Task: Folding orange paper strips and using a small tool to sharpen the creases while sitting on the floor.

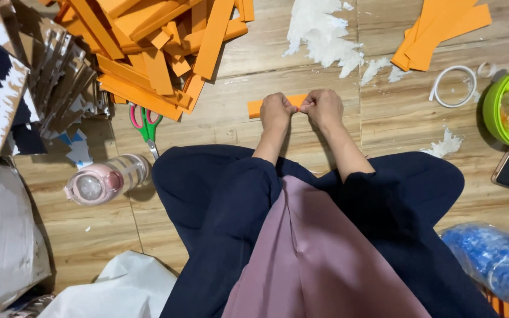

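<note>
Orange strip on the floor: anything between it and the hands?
Nothing visible. Both the left hand and the right hand are already on the orange strip, pinching it together at its middle on the wooden floor. The scissors and the orange strip pile lie off to the left, clear of it.

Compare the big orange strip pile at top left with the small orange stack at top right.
The big orange strip pile holds many strips, crisscrossed and sprawling; the small orange stack holds only a few, overlapped fairly neatly. The pile reaches down to the scissors; the stack lies above a white ring. Both are the same orange as the strip that the left hand and right hand pinch.
</note>
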